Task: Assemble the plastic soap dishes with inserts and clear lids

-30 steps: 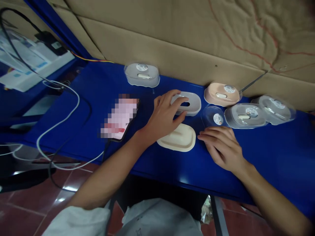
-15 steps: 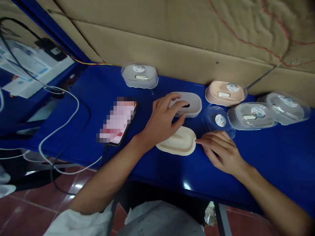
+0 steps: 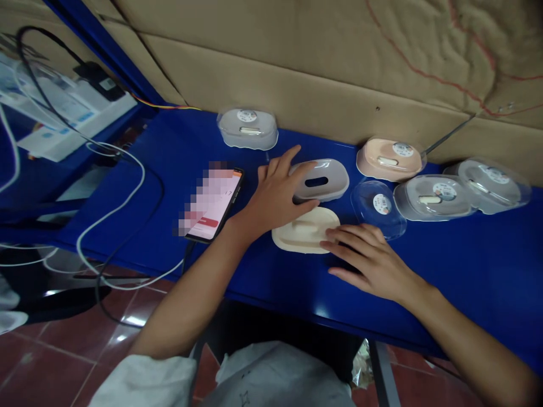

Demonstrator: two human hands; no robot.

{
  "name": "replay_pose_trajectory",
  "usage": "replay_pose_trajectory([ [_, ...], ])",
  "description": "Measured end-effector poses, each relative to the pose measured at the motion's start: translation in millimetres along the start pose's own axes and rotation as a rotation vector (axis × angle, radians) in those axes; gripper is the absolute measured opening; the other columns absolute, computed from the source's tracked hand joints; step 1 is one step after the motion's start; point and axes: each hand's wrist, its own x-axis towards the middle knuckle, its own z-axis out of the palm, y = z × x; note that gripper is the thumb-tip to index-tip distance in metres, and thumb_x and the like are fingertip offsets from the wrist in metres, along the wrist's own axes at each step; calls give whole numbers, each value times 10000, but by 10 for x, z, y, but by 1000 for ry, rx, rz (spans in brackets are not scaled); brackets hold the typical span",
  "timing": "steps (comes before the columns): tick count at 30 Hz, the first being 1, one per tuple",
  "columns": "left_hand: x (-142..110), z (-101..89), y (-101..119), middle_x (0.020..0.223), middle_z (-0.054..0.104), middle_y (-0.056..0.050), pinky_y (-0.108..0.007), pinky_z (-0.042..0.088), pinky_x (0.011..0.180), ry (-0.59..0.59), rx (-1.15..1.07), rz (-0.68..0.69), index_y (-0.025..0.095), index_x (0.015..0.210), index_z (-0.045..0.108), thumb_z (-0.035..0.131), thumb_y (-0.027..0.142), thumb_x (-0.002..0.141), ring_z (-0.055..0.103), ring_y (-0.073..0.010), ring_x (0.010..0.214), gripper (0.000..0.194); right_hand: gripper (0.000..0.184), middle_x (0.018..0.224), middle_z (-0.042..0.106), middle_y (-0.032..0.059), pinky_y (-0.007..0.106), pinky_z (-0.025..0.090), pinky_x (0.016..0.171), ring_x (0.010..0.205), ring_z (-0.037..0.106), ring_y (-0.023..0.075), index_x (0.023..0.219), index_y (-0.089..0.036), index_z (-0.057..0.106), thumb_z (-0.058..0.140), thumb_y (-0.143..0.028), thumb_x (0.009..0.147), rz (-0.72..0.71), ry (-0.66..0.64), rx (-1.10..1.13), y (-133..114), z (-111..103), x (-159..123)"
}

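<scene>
A cream oval tray with a raised bar in its middle lies on the blue table. Just behind it is a grey oval dish with a dark slot in its floor. My left hand reaches over the left end of the grey dish, fingers spread; its thumb lies between dish and tray. Over the right end of the cream tray, my right hand rests its fingertips, fingers apart and thumb out. A clear plastic cover with a round label lies behind my right hand.
Lidded grey box stands at the back left. Along the back right are a peach box and two more grey boxes under clear covers. A phone on a cable lies left of my left hand. White and black cables hang at the left.
The grey dish has turned, so its hollow inside now shows. My left hand's fingers have spread out. My right hand has moved left, from the cream tray's edge onto its right end.
</scene>
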Motion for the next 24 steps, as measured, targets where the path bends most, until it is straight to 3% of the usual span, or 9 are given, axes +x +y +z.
replay_pose_trajectory([
  [3,2,2,-9,1824,238,-177,-683,243,1268,10,17,0,290,1647,447,817,564,885,254,-473,1646,890,377,1435,737,142,507,506,1087,1347,661,316,1384,-164,695,703,-338,1049,14,-21,-2,3,37,-8],
  [6,10,19,2,1720,440,-204,-657,308,1243,-18,-25,-8,228,1678,369,803,541,901,409,-438,1577,944,330,1382,770,113,494,513,1074,1312,684,292,1374,-197,706,683,-226,1047,38,28,4,52,46,-23],
  [9,12,10,37,1604,569,-177,-575,398,1206,82,-70,-17,220,1631,421,828,548,872,537,-393,1476,921,353,1335,791,85,495,516,1064,1285,700,282,1384,-245,706,662,-169,1042,78,60,17,81,32,-26],
  [13,-15,-52,86,1604,559,-157,-521,437,1203,212,-204,-1,195,1605,413,794,617,898,550,-359,1471,907,303,1285,805,92,471,523,1024,1253,713,288,1328,-222,720,694,-170,1031,118,110,-37,85,19,-17],
  [18,-42,-21,77,1666,499,-174,-551,408,1235,91,-281,188,208,1649,349,785,618,909,499,-382,1520,952,284,1240,815,79,470,511,1034,1217,726,284,1307,-228,714,710,-177,1028,218,171,-92,138,30,-30],
  [24,-41,-6,57,1668,494,-178,-576,402,1228,4,-253,218,229,1660,362,807,511,893,491,-395,1518,930,222,1200,804,71,455,528,1059,1187,730,257,1234,-241,713,690,-160,1029,276,249,-3,185,-8,-46],
])
